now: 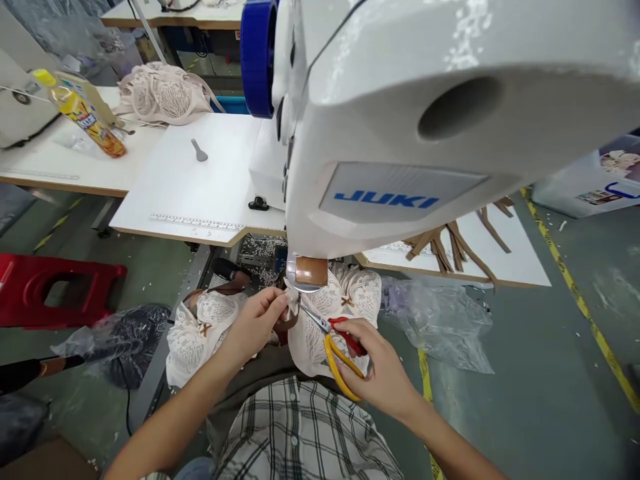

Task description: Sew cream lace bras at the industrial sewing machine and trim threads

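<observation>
My left hand (260, 319) pinches a pale piece of the lace bra, close below the sewing machine's (385, 120) end. In my right hand (383, 370) is a pair of scissors (336, 353) with one red and one yellow handle. Their blades point up and left, at the fabric by my left fingertips; whether they are closed on it I cannot tell. One cream lace bra (365, 290) with a small brown bow lies under the scissors and over my lap. Another cream lace bra (187, 350) with a brown bow lies beside my left forearm.
The white machine table (215, 180) carries a grey spoon-shaped tool (199, 151). Brown strips (450, 243) hang over its right edge. A yellow drink bottle (85, 117) and a bra pile (163, 93) are behind left. A red stool (60, 290) stands left; plastic bags (445, 320) hang right.
</observation>
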`<state>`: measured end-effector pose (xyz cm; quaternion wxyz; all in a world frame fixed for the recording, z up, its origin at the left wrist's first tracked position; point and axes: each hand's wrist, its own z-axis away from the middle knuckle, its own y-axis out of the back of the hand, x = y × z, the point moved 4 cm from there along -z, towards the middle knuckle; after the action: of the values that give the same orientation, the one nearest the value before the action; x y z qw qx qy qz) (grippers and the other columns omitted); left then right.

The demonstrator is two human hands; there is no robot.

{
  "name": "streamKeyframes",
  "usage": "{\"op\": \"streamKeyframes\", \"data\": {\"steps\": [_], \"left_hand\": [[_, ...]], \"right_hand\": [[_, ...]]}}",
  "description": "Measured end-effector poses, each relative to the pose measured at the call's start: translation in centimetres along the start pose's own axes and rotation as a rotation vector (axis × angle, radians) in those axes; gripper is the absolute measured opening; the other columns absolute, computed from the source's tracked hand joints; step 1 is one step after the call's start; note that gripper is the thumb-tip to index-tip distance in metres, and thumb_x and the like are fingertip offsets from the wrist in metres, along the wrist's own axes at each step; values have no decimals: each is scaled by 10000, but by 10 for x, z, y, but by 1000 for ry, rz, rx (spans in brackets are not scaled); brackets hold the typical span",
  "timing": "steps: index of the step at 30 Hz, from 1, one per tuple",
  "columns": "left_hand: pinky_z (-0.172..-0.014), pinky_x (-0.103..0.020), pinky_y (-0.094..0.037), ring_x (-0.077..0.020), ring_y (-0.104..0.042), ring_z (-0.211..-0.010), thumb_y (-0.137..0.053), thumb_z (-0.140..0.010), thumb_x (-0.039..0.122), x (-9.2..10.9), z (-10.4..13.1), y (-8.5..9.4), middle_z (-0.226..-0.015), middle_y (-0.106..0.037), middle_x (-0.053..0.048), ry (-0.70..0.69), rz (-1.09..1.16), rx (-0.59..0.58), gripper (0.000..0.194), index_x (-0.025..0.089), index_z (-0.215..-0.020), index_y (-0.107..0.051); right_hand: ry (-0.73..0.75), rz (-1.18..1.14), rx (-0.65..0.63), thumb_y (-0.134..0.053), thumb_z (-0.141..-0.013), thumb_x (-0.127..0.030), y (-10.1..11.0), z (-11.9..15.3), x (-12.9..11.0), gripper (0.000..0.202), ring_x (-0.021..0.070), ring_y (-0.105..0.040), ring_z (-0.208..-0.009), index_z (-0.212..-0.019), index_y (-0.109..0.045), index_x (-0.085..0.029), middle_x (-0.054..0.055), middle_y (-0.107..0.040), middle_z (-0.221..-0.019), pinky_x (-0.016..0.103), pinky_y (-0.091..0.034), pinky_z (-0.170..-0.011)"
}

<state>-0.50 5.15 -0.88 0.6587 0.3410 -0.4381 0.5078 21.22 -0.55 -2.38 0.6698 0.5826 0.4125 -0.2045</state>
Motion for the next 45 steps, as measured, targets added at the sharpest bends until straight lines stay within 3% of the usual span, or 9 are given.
{"op": "streamKeyframes", "data": {"steps": [13,18,22,26,32,34,39,42,45], "left_hand": [[-589,-232,-412,-118,-503,-640,-522,-916,434,5,0,6,-721,-591,-7,28,-112,20,320,169,-750,-590],[-608,-232,-428,-121,-518,-644,-553,-897,430,6,-1,10,-700,-599,-2,6,-28,95,297,172,-757,-596],[-646,-256,-473,-165,-599,-729,-550,-895,381,6,0,18,-795,-667,-43,-77,-193,171,248,170,-857,-675],[-684,-263,-474,-170,-631,-727,-517,-907,284,12,1,24,-794,-689,-28,-227,-520,224,257,186,-1103,-652],[-747,-272,-511,-201,-683,-894,-438,-961,305,27,-6,22,-997,-731,-62,-127,-436,-139,289,223,-1160,-631],[-758,-289,-506,-208,-676,-906,-439,-960,284,31,-7,23,-1015,-729,-66,-133,-520,-159,291,233,-1179,-624],[-754,-348,-446,-238,-607,-839,-460,-953,275,33,1,0,-883,-689,-106,-547,-1010,18,249,190,-855,-672],[-607,-296,-372,-185,-553,-635,-432,-975,285,29,12,-30,-683,-630,-62,-740,-1073,-52,290,185,-759,-596],[-536,-289,-282,-148,-485,-522,-413,-982,304,34,15,-48,-582,-555,-19,-701,-955,-63,316,206,-702,-521]], "right_hand": [[-3,-87,-80,-636,-891,-330,-8,-22,-6,380,203,-653,-1062,-1267,-584,-315,41,-674,-1182,312,-537,-872],[-56,-33,-43,-588,-916,-330,-1,-7,4,328,171,-672,-795,-1240,-626,-297,42,-704,-1030,280,-545,-687],[-112,102,-16,-579,-904,-395,25,-9,25,339,176,-621,-636,-1214,-645,-274,60,-703,-960,288,-500,-538],[-172,376,134,-565,-906,-477,73,-56,55,404,241,-659,-744,-1219,-641,-233,96,-709,-1019,345,-518,-610],[0,569,336,-531,-929,-369,119,-117,52,347,337,-607,-1080,-1150,-657,-133,176,-659,-1136,471,-487,-909],[3,405,319,-526,-944,-388,107,-106,35,310,293,-631,-1024,-1118,-658,-168,146,-670,-1110,441,-512,-884],[108,-7,-329,-677,-828,-557,24,-49,-10,511,266,-622,-1124,-1248,-614,-274,91,-652,-1229,402,-530,-937],[76,-128,-365,-728,-663,-713,1,-35,-18,935,340,-519,-1280,-1434,-456,-260,138,-544,-1399,485,-441,-1058],[-8,-474,-228,-492,-779,-809,1,-38,-21,784,299,-609,-1141,-1332,-545,-256,120,-635,-1240,439,-496,-981]]}}
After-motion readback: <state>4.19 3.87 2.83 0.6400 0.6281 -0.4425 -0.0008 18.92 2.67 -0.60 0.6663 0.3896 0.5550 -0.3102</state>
